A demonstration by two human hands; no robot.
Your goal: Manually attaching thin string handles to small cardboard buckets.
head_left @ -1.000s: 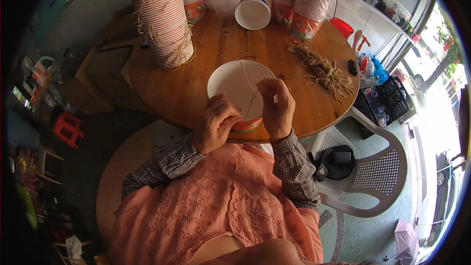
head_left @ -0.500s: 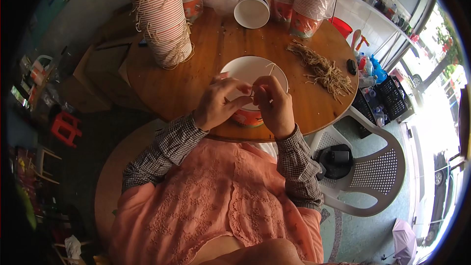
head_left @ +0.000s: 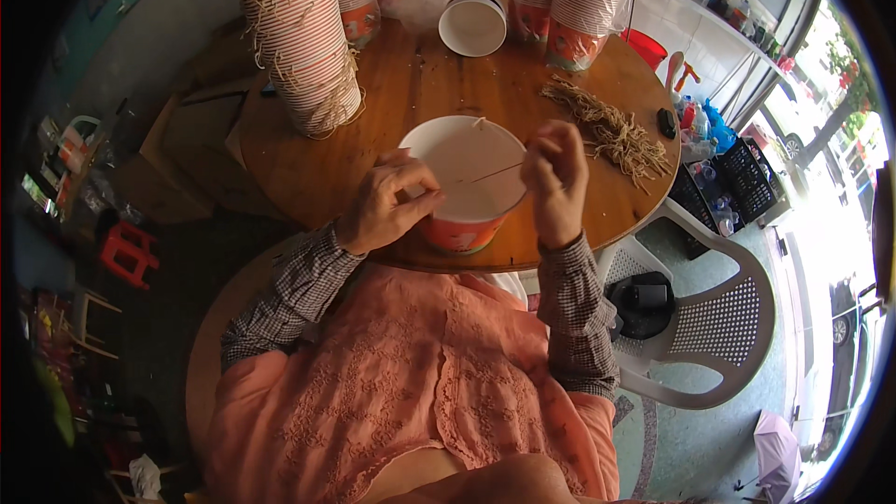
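Observation:
A paper tub, white inside and orange-red outside, stands upright at the table's near edge in front of me. Over its mouth runs a thin dark string, slanting up toward the right. My right hand, above the tub's right rim, pinches the string's upper end. At the left rim is my left hand, with thumb and forefinger pressed together; the string fades toward these fingertips, so what they hold is unclear. A short pale bit of twine shows at the far rim.
A tall stack of tubs draped with twine stands at left. Bagged stacks stand at the back, beside a tub on its side. A twine bundle lies at right, near a white plastic chair.
My hands have drawn apart from over the tub, the left toward the left rim, the right rightward. The string now stretches visibly between them. The tub has shifted slightly left and nearer.

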